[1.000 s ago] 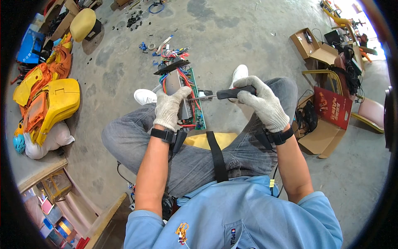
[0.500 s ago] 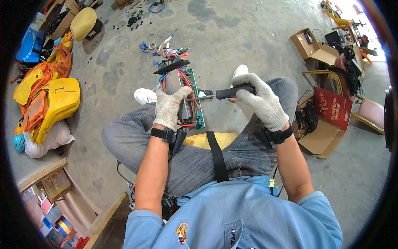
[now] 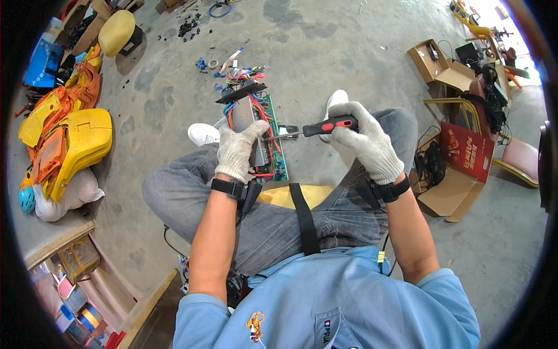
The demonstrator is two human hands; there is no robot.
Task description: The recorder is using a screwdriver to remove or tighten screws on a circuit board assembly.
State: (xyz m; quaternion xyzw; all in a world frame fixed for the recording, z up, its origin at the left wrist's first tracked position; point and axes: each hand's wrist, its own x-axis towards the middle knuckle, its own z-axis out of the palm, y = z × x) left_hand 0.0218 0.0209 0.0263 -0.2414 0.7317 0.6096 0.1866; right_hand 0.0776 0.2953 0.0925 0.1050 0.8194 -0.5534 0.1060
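Note:
In my gloved right hand I grip the black and red handle of a screwdriver. Its thin shaft points left, and the tip meets the side of an electronic unit close to my left thumb. The unit is a grey metal case with a green circuit board along its right side and red, blue and green wires. My gloved left hand is closed on the unit's near left part, thumb on top; its other fingers are partly hidden. A black plate stands across the unit's far end.
Loose coloured wires and blue bits lie beyond the unit. Yellow and orange plastic shells are piled at left. To the right sit an opened carton with black cables and a red panel. My white shoes flank the unit.
The screwdriver has turned about its shaft: red parts of its handle now show where it looked all dark. My left hand and the unit have stayed in place.

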